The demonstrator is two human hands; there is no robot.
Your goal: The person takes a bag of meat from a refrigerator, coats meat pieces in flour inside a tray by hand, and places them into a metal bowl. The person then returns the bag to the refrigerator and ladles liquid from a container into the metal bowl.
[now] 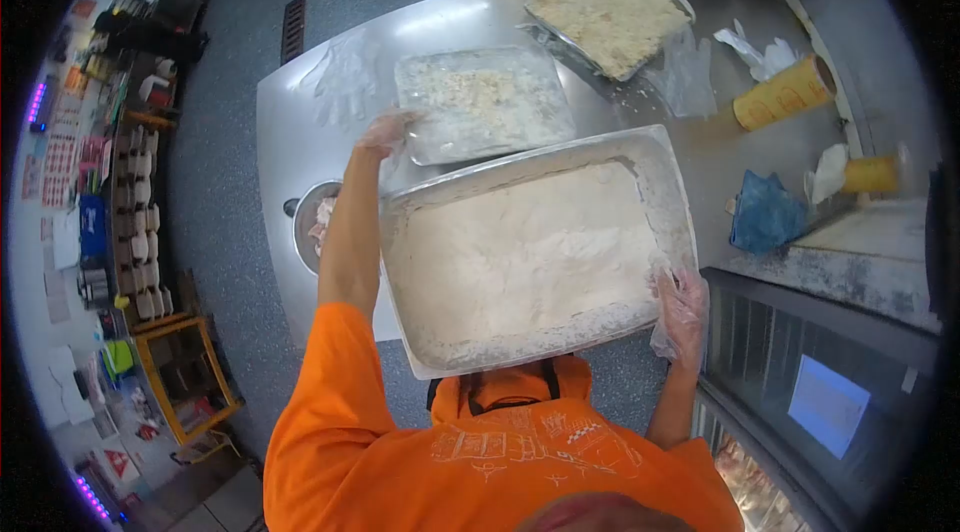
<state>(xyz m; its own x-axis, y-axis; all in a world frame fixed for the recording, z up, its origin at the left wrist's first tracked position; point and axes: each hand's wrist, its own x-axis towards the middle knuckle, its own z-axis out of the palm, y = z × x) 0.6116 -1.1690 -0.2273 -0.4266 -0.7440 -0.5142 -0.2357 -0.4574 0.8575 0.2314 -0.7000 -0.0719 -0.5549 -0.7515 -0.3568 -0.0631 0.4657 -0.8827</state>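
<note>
A large metal pan [540,352] of white, flour-like powder [520,252] lies in front of me, its near edge overhanging the table. My right hand [682,312], in a clear plastic glove, is closed on the pan's right rim. Past the far left corner of the pan reaches my left hand [385,132], also gloved. Its fingers grip the left edge of a shallow tray [430,137] covered in clear plastic, with pale crumbs on top; the fingertips are partly hard to make out. A metal bowl [305,232] with pale pinkish pieces sits left, partly behind my forearm.
A plastic-lined tray of pale crumbly food [610,12] stands at the far right. Nearby are loose plastic gloves [345,77], a yellow roll [785,92], a smaller yellow roll [870,172] and a blue bag [768,214]. A glass-fronted cabinet [760,352] borders my right side.
</note>
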